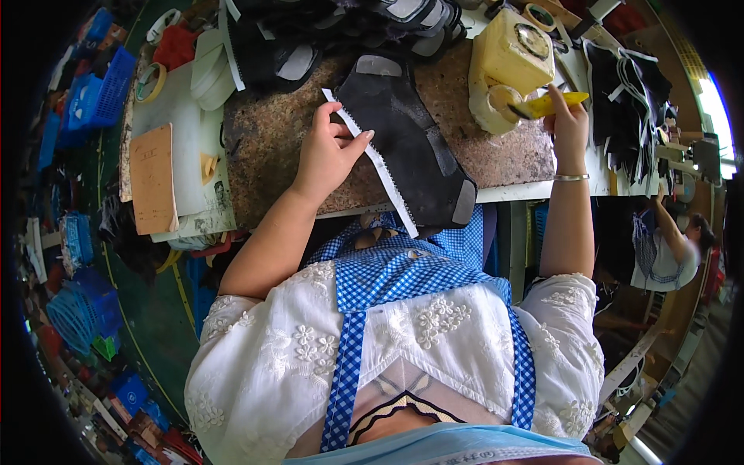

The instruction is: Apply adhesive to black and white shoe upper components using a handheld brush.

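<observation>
The right hand [567,120] grips one yellow tool [570,100]. The left hand [325,155], half-curled, touches one white toothed strip [387,180] edging one flat, black piece [399,128]; whether it grips, I can't tell.

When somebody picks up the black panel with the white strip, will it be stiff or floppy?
The black panel is probably bendable, as it looks thin and lies flat. The grey patches at its two ends may make those parts stiffer. The white toothed strip along its long edge looks narrow, so it likely flexes too.
</observation>
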The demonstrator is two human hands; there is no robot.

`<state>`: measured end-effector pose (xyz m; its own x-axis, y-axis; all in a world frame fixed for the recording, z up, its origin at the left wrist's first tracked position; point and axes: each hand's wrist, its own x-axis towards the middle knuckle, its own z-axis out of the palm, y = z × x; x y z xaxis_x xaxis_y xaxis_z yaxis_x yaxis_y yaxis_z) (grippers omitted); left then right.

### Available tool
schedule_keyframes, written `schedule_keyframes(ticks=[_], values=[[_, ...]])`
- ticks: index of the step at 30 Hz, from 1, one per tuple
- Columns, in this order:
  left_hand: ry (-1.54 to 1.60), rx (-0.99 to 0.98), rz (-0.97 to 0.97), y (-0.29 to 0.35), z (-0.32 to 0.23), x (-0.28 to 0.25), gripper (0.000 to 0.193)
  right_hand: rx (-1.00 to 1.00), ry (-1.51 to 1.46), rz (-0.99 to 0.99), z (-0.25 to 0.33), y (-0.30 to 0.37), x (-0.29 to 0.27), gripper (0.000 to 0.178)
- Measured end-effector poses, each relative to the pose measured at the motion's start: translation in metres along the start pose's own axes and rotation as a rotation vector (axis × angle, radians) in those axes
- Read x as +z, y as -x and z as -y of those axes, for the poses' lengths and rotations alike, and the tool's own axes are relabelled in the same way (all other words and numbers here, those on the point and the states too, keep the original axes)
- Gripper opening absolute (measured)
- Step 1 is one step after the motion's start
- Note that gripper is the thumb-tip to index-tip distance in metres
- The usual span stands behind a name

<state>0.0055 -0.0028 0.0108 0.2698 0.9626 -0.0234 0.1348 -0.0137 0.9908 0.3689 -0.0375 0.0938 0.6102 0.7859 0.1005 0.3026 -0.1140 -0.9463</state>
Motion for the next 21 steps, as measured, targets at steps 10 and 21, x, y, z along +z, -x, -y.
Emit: schedule_keyframes(ticks=[10, 21], values=[[-0.019, -0.066, -0.111, -0.001, -0.002, 0.007, 0.078, -0.229, 0.088, 0.492, 0.045, 0.013, 0.178, 0.045], [-0.183, 0.023, -0.039, -0.023, 0.006, 0.011, 0.033, 0.082, 0.366, 0.929, 0.013, 0.052, 0.065, 0.018]])
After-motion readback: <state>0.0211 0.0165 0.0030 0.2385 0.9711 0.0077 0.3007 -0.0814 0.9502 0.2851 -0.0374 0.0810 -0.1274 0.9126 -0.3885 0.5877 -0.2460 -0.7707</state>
